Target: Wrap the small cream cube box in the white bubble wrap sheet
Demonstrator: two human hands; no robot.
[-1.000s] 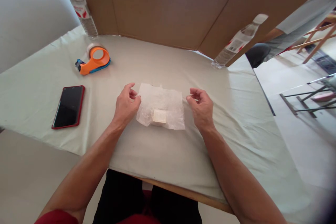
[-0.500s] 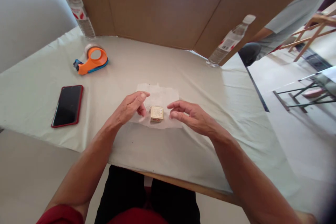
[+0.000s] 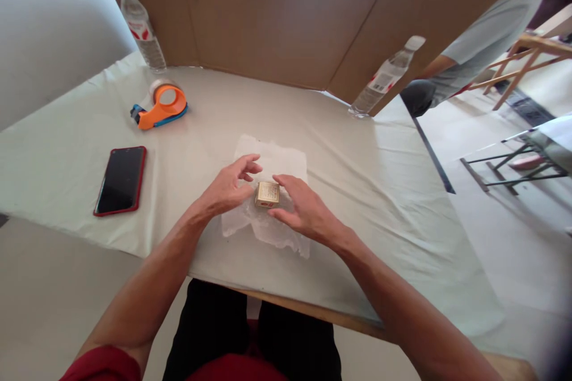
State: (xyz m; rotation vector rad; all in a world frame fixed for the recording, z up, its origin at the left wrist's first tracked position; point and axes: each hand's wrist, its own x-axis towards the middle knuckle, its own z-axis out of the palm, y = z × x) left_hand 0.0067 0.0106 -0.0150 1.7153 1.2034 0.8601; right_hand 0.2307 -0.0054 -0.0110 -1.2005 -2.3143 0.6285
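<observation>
Head view shows the small box [image 3: 268,191] on a thin sheet [image 3: 286,158], the left hand [image 3: 227,187] wide beside it, the right hand [image 3: 308,209] curved at its right side, whether gripping I cannot tell, so a careless nudge might skew it or tear the sheet.

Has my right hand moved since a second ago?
Yes: judged against the fixed phone, your right hand has moved left, and is now at the small box.
</observation>
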